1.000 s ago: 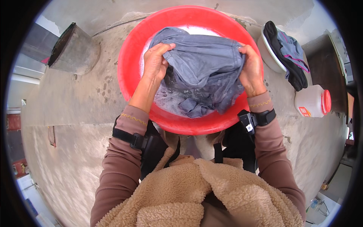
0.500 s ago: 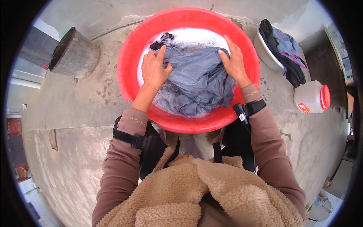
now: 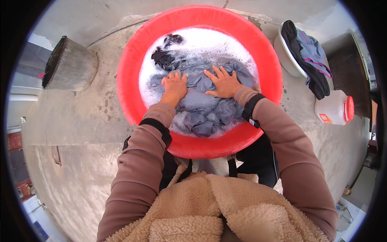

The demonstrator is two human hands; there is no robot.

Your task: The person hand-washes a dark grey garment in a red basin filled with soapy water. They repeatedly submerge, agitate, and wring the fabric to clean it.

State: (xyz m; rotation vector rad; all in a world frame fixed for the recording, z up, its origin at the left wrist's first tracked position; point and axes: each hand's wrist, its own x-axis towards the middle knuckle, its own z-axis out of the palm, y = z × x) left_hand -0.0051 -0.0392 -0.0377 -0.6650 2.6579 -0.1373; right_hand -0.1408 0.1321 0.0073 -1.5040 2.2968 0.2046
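A bluish-grey garment (image 3: 197, 104) lies bunched and soaked in foamy water inside a large red basin (image 3: 131, 72). My left hand (image 3: 175, 86) presses down on the cloth, palm down, its short-looking fingers pointing away from me. To its right, my right hand (image 3: 224, 82) rests on the same garment with its fingers spread apart. Part of the cloth is under water and suds. Beyond my left hand, a small black cloth (image 3: 163, 58) pokes out of the foam near the far left of the basin.
A white bowl (image 3: 284, 56) at the right has black and grey clothes (image 3: 312, 50) draped over its edge. Near it lies a translucent plastic jar (image 3: 331, 107) with a red lid. A worn metal bucket (image 3: 74, 66) stands at the left on the concrete floor (image 3: 80, 129).
Both hands have moved from the garment's raised far edge down onto its middle and closer together. The garment has gone from lifted and spread to pushed down into the water.
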